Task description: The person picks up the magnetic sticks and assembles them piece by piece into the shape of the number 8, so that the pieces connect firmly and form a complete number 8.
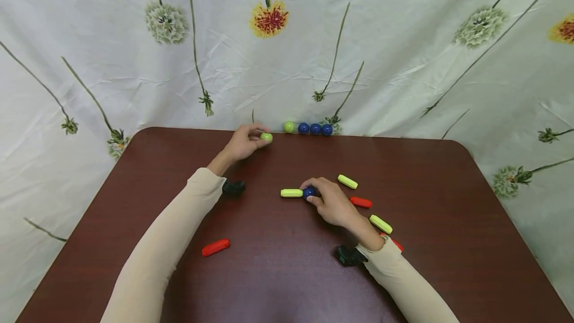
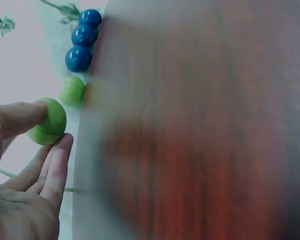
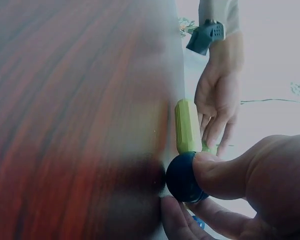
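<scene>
Near the far table edge, my left hand pinches a green ball between thumb and fingers; the left wrist view shows this green ball up close. At mid-table my right hand holds a dark blue ball between thumb and fingers. A yellow-green ridged stick lies end-on against that blue ball, to its left. In the right wrist view the blue ball sits at the end of the yellow-green stick.
A green ball and three blue balls line the far edge. Right of my right hand lie yellow-green sticks and red sticks, one partly under the forearm. Another red stick lies front left. A flowered cloth hangs behind.
</scene>
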The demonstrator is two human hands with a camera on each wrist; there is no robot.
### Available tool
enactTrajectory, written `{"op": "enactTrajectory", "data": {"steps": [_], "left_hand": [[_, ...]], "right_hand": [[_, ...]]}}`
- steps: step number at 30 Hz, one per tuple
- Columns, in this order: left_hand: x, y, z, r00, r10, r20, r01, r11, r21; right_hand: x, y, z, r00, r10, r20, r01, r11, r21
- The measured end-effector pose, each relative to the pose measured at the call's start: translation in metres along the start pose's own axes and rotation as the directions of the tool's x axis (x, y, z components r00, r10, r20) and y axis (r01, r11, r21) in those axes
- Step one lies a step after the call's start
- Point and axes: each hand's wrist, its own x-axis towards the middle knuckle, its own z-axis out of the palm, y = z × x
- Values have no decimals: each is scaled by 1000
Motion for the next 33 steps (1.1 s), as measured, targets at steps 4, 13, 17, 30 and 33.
{"op": "enactTrajectory", "data": {"steps": [4, 13, 17, 30, 33], "left_hand": [[-12, 1, 1, 999, 15, 44, -15, 1000, -2], [-40, 15, 11, 972, 100, 215, -113, 993, 47], [-55, 19, 13, 957, 112, 269, -130, 990, 50], [-94, 27, 19, 953, 124, 277, -148, 987, 66], [-99, 27, 23, 955, 109, 276, -142, 984, 103]], "right_hand": [[-1, 1, 1, 1000, -4, -11, 4, 1000, -10], [-1, 0, 0, 1000, -1, -24, 0, 1000, -15], [0, -1, 1, 1000, 5, -11, -5, 1000, -15], [-1, -1, 2, 1000, -5, -23, 4, 1000, -18], [-1, -1, 2, 1000, -4, -22, 3, 1000, -15]]}}
